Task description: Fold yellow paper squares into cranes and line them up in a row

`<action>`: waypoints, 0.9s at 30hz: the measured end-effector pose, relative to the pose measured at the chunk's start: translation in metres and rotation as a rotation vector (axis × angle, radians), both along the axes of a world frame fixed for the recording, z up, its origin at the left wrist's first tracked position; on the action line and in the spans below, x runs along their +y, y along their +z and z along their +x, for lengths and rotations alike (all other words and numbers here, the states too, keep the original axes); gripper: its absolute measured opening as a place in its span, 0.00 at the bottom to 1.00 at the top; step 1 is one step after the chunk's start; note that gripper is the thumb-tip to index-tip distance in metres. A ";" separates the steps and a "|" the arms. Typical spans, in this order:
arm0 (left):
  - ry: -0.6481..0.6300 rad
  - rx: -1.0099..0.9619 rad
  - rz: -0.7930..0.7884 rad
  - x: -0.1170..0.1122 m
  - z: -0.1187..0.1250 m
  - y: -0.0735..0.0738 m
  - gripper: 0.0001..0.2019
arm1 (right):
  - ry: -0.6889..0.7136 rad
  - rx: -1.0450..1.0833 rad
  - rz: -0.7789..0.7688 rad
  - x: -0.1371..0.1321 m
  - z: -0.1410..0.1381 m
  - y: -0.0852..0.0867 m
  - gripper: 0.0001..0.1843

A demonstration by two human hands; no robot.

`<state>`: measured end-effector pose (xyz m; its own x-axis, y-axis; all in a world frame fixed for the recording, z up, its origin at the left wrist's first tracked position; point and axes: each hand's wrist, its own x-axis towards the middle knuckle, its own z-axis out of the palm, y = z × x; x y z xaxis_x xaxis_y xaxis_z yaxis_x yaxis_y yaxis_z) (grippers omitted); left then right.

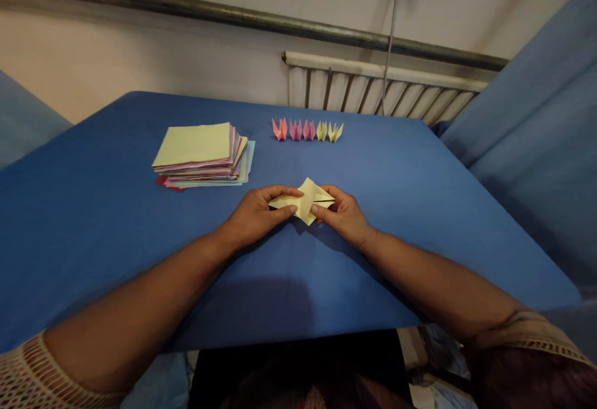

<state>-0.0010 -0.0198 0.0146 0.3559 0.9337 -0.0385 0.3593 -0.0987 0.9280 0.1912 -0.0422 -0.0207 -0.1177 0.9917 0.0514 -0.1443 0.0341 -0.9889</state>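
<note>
the pale yellow, diamond-like folded paper piece [307, 200] sits between the two bare hands, above the near edge of the blue cloth-like tabletop [382, 185]. the left hand [255, 215] holds its left side in a narrow pinch, thumb below and forefinger along the top; the right hand [347, 215] pinches its right side, thumb pressed on the lower front, other fingers partly hidden behind. the paper's upper and lower corners stick out between the grips, and a dark slit runs along its right point.

blue surface spreads out on both sides of the hands and between them and the row of small folded paper figures [308, 130] farther back. the near table edge crosses under the forearms; the far edge runs just behind the row, close to the white ribbed radiator [382, 79]. the multicoloured stack of paper sheets [198, 145] lies beyond the left hand, apart from it.

counted: one piece in the hands, one stack, five standing figures: one orange-pink, two purplish pink, two pale yellow.
</note>
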 end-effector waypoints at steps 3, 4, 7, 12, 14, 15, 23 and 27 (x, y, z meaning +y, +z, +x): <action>-0.055 0.017 0.002 -0.001 0.000 0.000 0.23 | -0.070 -0.098 0.041 -0.002 -0.001 -0.001 0.18; -0.074 0.021 0.008 -0.002 0.000 0.001 0.23 | -0.098 -0.143 0.056 -0.002 0.000 -0.001 0.17; -0.110 0.061 0.070 -0.004 0.001 0.001 0.27 | -0.176 -0.281 0.101 -0.003 -0.001 -0.002 0.15; -0.058 0.149 0.175 -0.008 0.011 -0.002 0.22 | -0.239 -0.382 0.138 0.000 -0.005 -0.011 0.17; -0.014 0.161 0.177 -0.008 0.013 -0.004 0.17 | -0.222 -0.352 0.130 0.002 -0.005 -0.014 0.16; 0.011 0.156 0.167 -0.007 0.013 -0.005 0.15 | -0.213 -0.321 0.117 0.003 -0.005 -0.015 0.15; 0.098 0.125 0.058 0.005 0.005 -0.015 0.11 | -0.121 -0.194 0.042 0.010 0.000 -0.015 0.11; 0.106 0.198 0.180 0.004 0.006 -0.015 0.14 | -0.066 -0.249 0.157 0.007 -0.001 -0.019 0.12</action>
<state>0.0048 -0.0160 -0.0009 0.2579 0.9634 0.0726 0.5489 -0.2079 0.8096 0.1898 -0.0352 -0.0392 -0.0809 0.9800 0.1820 0.1098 0.1903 -0.9756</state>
